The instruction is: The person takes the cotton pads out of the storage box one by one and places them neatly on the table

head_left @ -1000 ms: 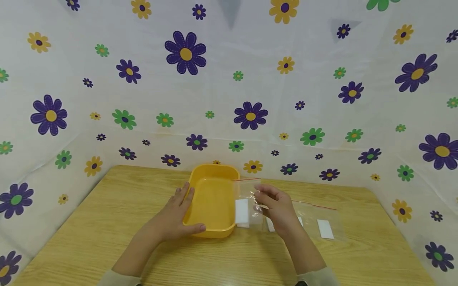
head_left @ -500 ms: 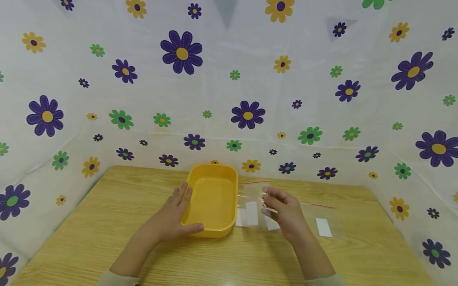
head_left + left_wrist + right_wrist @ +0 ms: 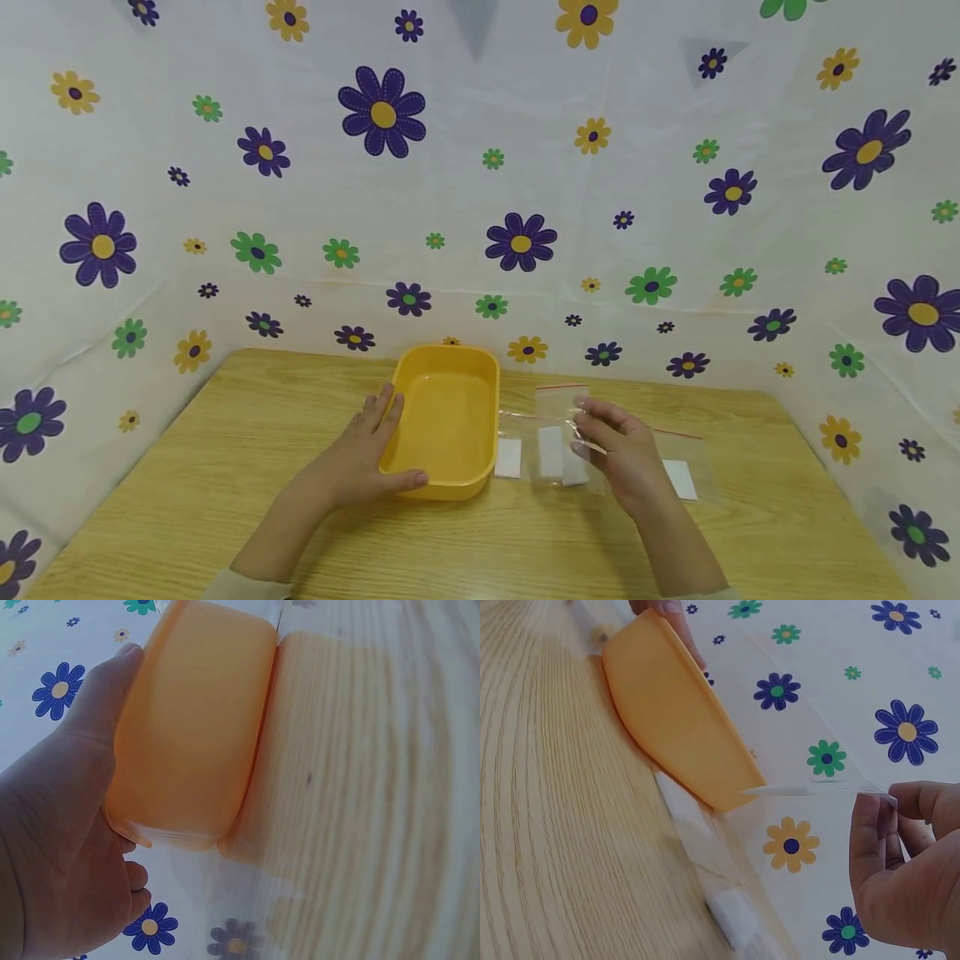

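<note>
A yellow plastic basin point(image 3: 442, 421) stands on the wooden table. My left hand point(image 3: 352, 458) lies along its left side, fingers extended at the rim and thumb across the near corner. To the basin's right, my right hand point(image 3: 622, 454) pinches the side edge of a clear zip bag point(image 3: 551, 450) with a red strip and a white rectangular piece inside. Seen edge-on in the right wrist view, the held bag point(image 3: 787, 790) sticks out from the thumb and fingertips, raised above the table. The left wrist view shows the basin's outer wall point(image 3: 195, 727) beside the left thumb.
More clear bags with white pieces lie on the table: one bag point(image 3: 508, 458) against the basin, another point(image 3: 574, 473) behind the held bag, and one bag point(image 3: 679, 480) farther right. A flower-printed white cloth point(image 3: 450, 192) surrounds the table's back and sides.
My right hand has moved right with the pinched bag, away from the basin's edge, uncovering the bag beside the basin. The left hand keeps its place on the basin.
</note>
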Tool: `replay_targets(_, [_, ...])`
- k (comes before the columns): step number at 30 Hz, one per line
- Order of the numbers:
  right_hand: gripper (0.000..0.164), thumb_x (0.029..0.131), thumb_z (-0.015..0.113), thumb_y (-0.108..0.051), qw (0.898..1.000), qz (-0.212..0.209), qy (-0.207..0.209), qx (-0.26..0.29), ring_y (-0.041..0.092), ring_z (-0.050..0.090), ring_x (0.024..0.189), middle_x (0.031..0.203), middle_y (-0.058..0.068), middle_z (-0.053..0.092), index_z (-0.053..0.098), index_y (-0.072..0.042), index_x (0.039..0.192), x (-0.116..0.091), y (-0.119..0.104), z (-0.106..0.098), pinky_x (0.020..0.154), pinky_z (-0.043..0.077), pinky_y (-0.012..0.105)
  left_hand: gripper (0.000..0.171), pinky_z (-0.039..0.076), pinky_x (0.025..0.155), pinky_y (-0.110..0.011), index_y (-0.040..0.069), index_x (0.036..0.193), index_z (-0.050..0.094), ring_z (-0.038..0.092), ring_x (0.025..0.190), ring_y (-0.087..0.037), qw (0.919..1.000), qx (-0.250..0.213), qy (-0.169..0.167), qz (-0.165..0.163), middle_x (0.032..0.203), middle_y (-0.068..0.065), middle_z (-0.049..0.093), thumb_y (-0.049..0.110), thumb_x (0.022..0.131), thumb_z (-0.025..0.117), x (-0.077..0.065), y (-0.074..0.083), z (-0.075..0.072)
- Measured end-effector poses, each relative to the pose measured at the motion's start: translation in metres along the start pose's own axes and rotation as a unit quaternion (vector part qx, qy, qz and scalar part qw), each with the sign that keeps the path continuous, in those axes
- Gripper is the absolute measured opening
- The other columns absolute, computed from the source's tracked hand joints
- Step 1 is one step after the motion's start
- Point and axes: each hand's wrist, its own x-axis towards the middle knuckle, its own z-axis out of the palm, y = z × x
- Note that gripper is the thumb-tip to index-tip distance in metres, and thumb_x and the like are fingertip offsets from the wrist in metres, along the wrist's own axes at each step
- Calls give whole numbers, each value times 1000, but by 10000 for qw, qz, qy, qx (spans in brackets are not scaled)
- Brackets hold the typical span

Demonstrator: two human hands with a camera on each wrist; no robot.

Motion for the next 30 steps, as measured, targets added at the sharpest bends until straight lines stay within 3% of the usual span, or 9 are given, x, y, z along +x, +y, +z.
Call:
replay_targets(10, [37, 96, 66, -11, 9997, -3, 103, 228, 13, 63, 98, 106, -1, 64, 60, -1, 132, -2, -2, -14, 87, 58, 26, 118, 13, 120, -60, 4, 160, 11, 3, 152, -45, 10000, -16, -2, 11, 168, -16, -3, 79, 81, 57, -1, 1, -1])
replay_targets(17, [18, 95, 67, -10, 9993, -24, 96, 354, 12, 64, 93, 104, -2, 65, 72, -18, 110, -3, -4, -23, 84, 58, 25, 119, 12, 120, -60, 5, 160, 9, 2, 152, -45, 10000, -14, -35, -6, 168, -16, -4, 80, 80, 57, 0, 0, 0])
replay_targets(25, [28, 97, 65, -13, 9999, 101, 44, 104, 12, 63, 95, 106, -2, 65, 64, -7, 125, -5, -3, -31, 87, 57, 26, 119, 13, 120, -61, 6, 160, 9, 2, 152, -45, 10000, 15, -21, -16, 168, -15, -4, 79, 81, 58, 0, -2, 2])
replay_targets(30, [24, 98, 65, -13, 9997, 94, 59, 200, 12, 64, 95, 104, -3, 66, 67, -12, 121, -5, -2, -36, 87, 57, 25, 118, 13, 120, -60, 5, 160, 10, 2, 152, -44, 10000, 30, 10, 18, 168, -16, -4, 78, 81, 58, 0, -1, 2])
